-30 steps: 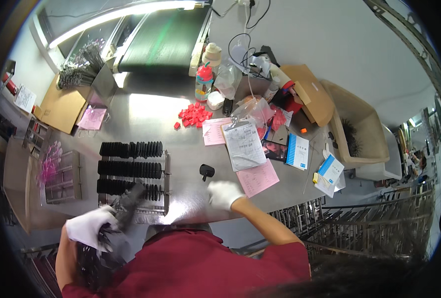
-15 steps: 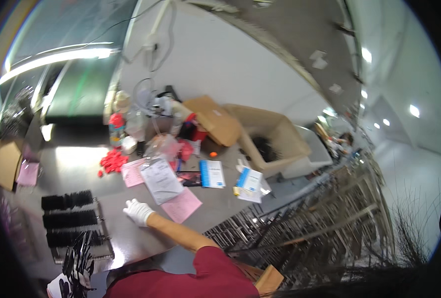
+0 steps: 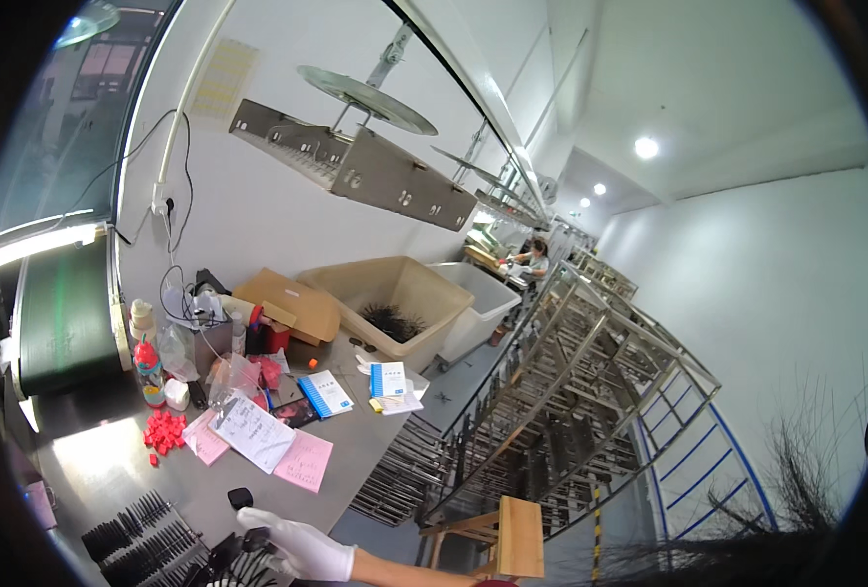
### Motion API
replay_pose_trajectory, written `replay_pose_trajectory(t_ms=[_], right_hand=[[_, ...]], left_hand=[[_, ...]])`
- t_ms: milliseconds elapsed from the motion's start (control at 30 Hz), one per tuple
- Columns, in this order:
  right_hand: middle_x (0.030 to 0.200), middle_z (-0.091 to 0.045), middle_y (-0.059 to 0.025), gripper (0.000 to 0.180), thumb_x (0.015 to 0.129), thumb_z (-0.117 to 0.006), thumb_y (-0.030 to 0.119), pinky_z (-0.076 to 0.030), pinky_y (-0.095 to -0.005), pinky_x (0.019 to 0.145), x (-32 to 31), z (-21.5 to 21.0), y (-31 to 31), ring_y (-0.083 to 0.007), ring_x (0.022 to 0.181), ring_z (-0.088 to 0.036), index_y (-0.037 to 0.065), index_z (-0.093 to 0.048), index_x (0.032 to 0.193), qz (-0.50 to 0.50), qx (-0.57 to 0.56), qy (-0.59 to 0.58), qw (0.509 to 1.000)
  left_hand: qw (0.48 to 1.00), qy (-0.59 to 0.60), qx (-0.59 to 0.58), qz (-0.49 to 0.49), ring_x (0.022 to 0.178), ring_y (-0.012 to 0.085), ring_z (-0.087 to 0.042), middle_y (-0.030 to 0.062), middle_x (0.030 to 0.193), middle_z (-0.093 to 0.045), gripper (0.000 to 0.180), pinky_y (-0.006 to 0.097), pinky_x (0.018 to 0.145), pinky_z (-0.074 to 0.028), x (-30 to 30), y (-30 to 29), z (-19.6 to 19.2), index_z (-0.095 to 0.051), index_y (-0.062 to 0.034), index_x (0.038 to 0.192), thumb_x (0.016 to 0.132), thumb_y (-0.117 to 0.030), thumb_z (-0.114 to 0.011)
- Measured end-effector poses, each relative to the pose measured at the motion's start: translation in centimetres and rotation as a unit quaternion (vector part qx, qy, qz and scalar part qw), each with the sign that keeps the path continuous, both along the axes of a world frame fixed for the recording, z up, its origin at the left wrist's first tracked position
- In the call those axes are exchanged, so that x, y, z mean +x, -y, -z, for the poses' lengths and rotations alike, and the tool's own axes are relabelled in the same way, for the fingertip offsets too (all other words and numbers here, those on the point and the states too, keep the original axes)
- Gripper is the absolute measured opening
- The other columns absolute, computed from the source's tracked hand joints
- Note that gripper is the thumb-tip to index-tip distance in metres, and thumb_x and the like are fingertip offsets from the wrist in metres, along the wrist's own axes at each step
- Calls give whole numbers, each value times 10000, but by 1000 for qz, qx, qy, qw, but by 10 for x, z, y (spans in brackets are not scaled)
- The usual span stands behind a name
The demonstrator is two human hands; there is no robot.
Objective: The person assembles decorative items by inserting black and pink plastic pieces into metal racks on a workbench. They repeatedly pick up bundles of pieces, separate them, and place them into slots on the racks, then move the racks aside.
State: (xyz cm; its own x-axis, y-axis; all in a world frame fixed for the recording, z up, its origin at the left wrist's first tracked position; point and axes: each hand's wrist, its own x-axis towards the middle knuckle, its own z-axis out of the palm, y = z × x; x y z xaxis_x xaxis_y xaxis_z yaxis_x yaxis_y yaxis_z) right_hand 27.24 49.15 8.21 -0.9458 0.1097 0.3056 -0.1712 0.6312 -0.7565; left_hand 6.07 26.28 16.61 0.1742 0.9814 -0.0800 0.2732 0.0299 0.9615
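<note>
Steel worktable (image 3: 111, 470) fills the lower left of a white-walled workshop. Near its bottom edge, rows of black brushes (image 3: 140, 533) lie in a rack, with a red heap of small caps (image 3: 163, 430) farther back and papers (image 3: 253, 430) beside it. A small black block (image 3: 240, 498) sits just above the white-gloved right hand (image 3: 302, 550), which rests palm down, fingers loosely spread, on a dark bundle of brush parts (image 3: 243, 558). The left hand is out of view. To the right stand beige bins (image 3: 400, 303) and metal racks (image 3: 571, 411).
</note>
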Motion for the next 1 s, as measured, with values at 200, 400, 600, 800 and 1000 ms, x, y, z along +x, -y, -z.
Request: replay_pose_trajectory(t_ms=[200, 400, 600, 800, 1000], right_hand=[[1292, -624, -161, 384, 957, -684, 148, -599, -470, 781, 39, -57, 32, -399, 977, -721, 112, -603, 1330, 181, 142, 128, 965], [806, -697, -213, 180, 892, -657, 178, -554, -491, 615, 58, -24, 18, -412, 675, -683, 19, -663, 978, 78, 152, 154, 973], [622, -571, -97, 195, 782, -766, 127, -524, -412, 571, 112, -41, -36, -244, 587, -640, 28, -599, 784, -133, 1, 508, 851], [1063, -754, -172, 509, 928, -753, 231, -595, -453, 749, 40, -90, -45, -393, 877, -750, 91, -603, 1395, 97, 100, 85, 987], [1653, -437, -252, 733, 855, -728, 126, -603, -401, 858, 36, -84, -81, -326, 1315, -656, -40, -482, 1525, -133, 278, -54, 950]], left_hand=[[983, 114, 9, 143, 1083, 245, -593, 106, 1179, -635, 625, 410, 925, -514, 19, -12, 24, -612, -62, 1124, 693, -300, -998], [944, 239, 7, 225, 1104, 239, -594, 108, 1209, -635, 622, 409, 937, -513, 43, -3, 48, -606, -59, 1154, 716, -293, -981], [993, -91, 6, 80, 1096, 257, -605, 140, 1162, -632, 618, 385, 932, -508, 9, 49, -2, -605, -30, 1256, 713, -96, -892], [991, -114, -48, -57, 894, 169, -633, -12, 1067, -672, 674, 330, 836, -552, 54, 69, 42, -592, -53, 1376, 790, -79, -925], [995, 53, -83, -19, 938, 166, -628, 13, 1122, -672, 667, 326, 836, -552, 98, -19, 33, -596, -61, 1387, 802, -84, -916]])
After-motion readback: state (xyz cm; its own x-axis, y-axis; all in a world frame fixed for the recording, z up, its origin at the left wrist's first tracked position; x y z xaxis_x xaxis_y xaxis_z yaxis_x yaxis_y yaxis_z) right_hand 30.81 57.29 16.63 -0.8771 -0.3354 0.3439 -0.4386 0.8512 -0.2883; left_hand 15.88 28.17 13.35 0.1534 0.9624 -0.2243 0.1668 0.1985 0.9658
